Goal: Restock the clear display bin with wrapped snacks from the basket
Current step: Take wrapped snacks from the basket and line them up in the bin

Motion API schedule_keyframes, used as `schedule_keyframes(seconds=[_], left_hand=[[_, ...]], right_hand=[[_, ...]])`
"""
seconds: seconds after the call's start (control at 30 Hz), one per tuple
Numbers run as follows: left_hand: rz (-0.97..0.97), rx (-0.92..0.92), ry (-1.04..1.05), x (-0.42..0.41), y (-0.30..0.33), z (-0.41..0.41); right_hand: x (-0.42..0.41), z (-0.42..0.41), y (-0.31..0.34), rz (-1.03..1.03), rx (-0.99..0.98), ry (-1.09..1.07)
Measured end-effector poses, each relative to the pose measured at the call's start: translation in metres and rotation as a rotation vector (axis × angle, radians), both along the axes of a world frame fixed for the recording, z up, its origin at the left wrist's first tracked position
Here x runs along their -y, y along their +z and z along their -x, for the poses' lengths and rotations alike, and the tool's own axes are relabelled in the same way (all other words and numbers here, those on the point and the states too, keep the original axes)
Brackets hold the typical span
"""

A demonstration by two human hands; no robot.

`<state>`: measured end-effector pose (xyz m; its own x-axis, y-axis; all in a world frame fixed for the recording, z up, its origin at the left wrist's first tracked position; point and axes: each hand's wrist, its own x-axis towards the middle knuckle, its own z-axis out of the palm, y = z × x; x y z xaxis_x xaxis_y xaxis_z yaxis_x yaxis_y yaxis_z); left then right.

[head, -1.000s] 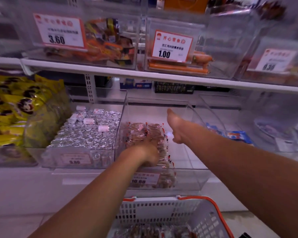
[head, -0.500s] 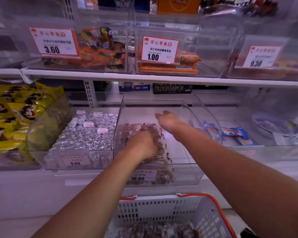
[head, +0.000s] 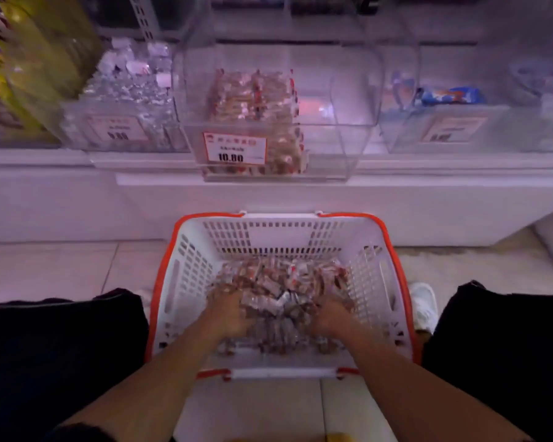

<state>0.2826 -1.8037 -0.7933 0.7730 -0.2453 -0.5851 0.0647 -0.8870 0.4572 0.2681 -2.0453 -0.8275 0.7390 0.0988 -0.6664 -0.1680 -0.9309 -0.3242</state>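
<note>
Half a second ago both hands were up in the bin [head: 339,90], over the snacks stacked there; now they have dropped into the basket [head: 377,266] on the floor, and the view has tilted down with them. The left hand [head: 229,314] sits at about 8 o'clock in the heap of snacks [head: 278,288], the right hand [head: 329,314] at about 4 o'clock, each knuckles-up with the fingers dug into the wrappers. They look curled to gather a handful, but the fingertips are buried, so I cannot tell whether either has closed on anything yet. This reads as the start of another scooping round: one load is delivered and the next is being collected. The bin stands at 12 o'clock on the shelf behind its price tag [head: 235,149], with snacks stacked along its left half and the right half bare, so plenty of restocking remains. The basket holds a good heap. Next the hands need to close on a bundle and lift it over the bin's front wall, towards the bare side.
</note>
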Motion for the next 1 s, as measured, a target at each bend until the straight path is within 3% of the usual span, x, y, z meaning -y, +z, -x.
schedule_keyframes(seconds=[0.13,0.27,0.37,0.47,0.57,0.73,0.9,1.0], left_hand=[[-0.002,-0.317,0.276,0.005,-0.072,0.027],[0.172,-0.267,0.749,0.031,-0.101,0.009],[0.187,-0.240,0.975,0.039,-0.117,-0.018],[0.120,-0.269,0.983,0.049,-0.129,-0.030],[0.187,-0.258,1.170,0.062,-0.138,-0.036],[0.233,-0.156,1.367,0.065,-0.148,-0.036],[0.255,-0.127,1.366,0.064,-0.143,-0.025],[0.200,-0.098,1.265,0.058,-0.139,-0.017]], right_hand=[[0.020,0.004,-0.045,-0.002,-0.209,-0.266],[0.012,-0.009,-0.072,-0.253,0.061,-0.736],[-0.004,-0.022,-0.078,-0.208,0.295,-0.569],[-0.026,-0.037,-0.082,-0.038,0.206,-0.253],[-0.046,-0.046,-0.084,0.165,0.140,-0.104],[-0.052,-0.051,-0.090,0.074,0.271,-0.102],[-0.048,-0.047,-0.089,-0.014,0.086,-0.235],[-0.040,-0.043,-0.089,0.072,0.023,-0.191]])
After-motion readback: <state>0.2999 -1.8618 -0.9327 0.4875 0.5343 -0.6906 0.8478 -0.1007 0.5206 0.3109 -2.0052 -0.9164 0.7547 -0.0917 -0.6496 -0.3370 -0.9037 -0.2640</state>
